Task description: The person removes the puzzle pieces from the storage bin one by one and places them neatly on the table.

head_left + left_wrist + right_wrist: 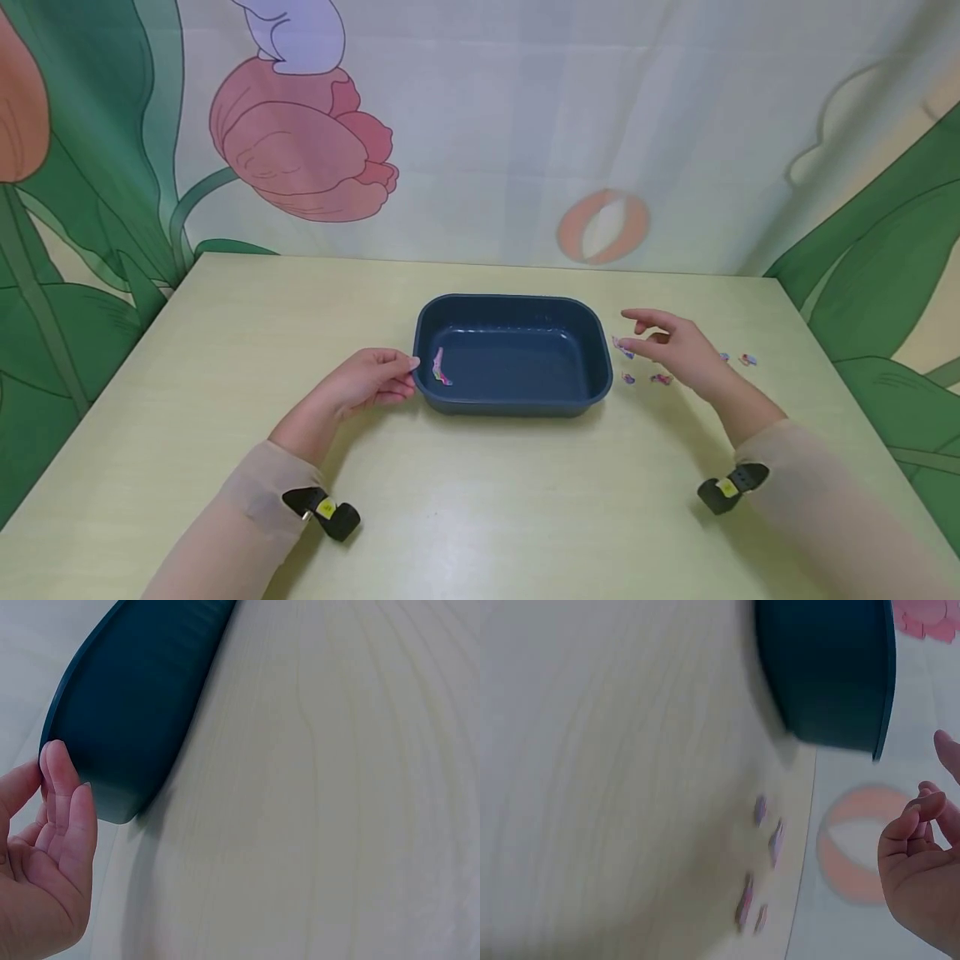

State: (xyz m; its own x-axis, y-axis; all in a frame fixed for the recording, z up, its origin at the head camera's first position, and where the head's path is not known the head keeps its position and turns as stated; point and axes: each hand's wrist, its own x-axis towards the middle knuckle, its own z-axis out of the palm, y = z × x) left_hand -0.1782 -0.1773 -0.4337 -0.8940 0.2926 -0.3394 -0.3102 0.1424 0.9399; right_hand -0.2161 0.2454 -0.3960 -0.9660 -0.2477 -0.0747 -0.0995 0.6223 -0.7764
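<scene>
A dark blue rectangular basin (517,408) stands on the table. My left hand (378,377) pinches its left rim between thumb and fingers, and the left wrist view shows the same hold on the rim (51,705). Inside, near the left wall, lies a thin wavy pink-and-purple strip (441,368). My right hand (678,348) hovers just right of the basin, thumb and index finger apart with nothing visible between them. Below its fingertips is a small multicoloured piece (622,347); its kind is too small to tell.
Several similar small pieces lie right of the basin, among them a purple one (628,378), a pink one (662,379) and a blue-and-red one (747,360). The pale wooden table (480,508) ends at a printed curtain (480,167) behind.
</scene>
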